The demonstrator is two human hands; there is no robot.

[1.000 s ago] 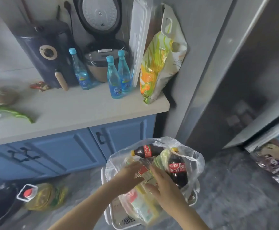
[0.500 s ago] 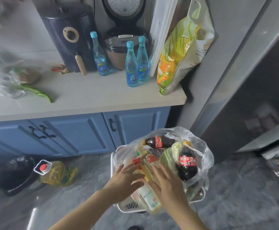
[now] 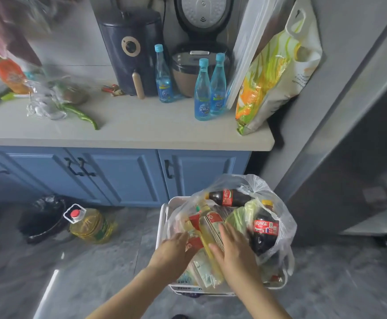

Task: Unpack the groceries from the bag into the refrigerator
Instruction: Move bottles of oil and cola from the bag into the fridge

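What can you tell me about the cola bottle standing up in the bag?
The upright cola bottle is dark, nearly black, looks like plastic, and has a yellow cap and a red label with white writing. It looks full and sealed. It stands slightly tilted at the right side of the clear plastic bag, whose thin film wraps close around it. Green leafy vegetables press against its left side. Another cola bottle lies flat behind it. Neither hand touches it.

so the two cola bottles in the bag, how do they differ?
The rear cola bottle lies on its side, cap pointing left; the front cola bottle stands nearly upright, cap up, beside the right hand. Both are dark, red-labelled and inside the clear plastic bag.
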